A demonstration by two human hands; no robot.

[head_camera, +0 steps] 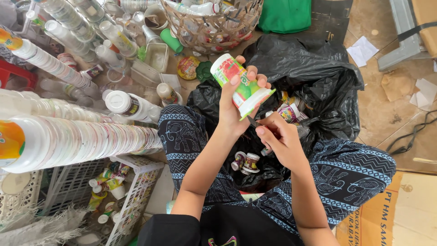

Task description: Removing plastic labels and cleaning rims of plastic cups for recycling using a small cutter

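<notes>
My left hand [236,102] grips a white plastic cup with a green and red label [240,83], tilted on its side above a black rubbish bag [318,77]. Just below the cup's rim, my right hand [280,139] pinches a small dark blade or tool [253,122] whose tip touches the cup's edge. Inside the bag lie peeled labels and a few small brown and white cups [246,162]. My legs in dark blue patterned trousers [350,173] rest either side of the bag.
Long stacks of nested white cups [82,141] lie at the left over white plastic crates [136,182]. Loose bottles and cups [109,45] crowd the upper left. A woven basket [214,27] of bottles sits at top centre, cardboard [387,214] at lower right.
</notes>
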